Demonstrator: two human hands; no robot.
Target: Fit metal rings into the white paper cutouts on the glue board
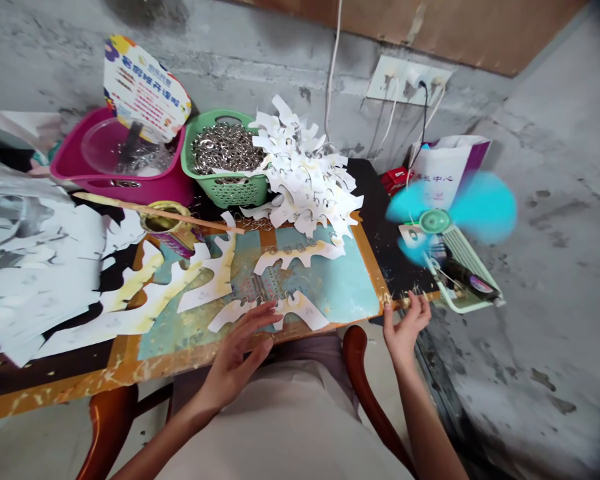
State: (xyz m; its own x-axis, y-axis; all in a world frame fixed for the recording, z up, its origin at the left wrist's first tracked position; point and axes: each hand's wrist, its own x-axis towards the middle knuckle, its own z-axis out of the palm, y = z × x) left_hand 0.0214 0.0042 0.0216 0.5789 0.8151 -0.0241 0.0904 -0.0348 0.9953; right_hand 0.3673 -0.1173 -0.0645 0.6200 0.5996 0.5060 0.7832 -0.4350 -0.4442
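Note:
My left hand [237,353] rests with spread fingers on a white cut-paper shape [303,310] at the table's near edge, and a short chain of metal rings [265,290] lies just beyond it. My right hand [405,327] sits at the table's near right corner, its fingertips on the edge, and seems to hold nothing. Another ringed paper strip [300,255] lies on the teal-and-orange worktop [343,280]. Behind it rises a heap of white paper shapes linked by rings [305,173]. Loose paper sheets [40,280] cover the left side.
A green plastic basket [230,190] is full of metal rings. Next to it stand a pink basin [100,177], a tin can [167,227] and a wooden stick [160,212]. A spinning teal fan [435,220] is at the right, before a wall socket [405,80]. Wooden chair arms [360,360] flank me.

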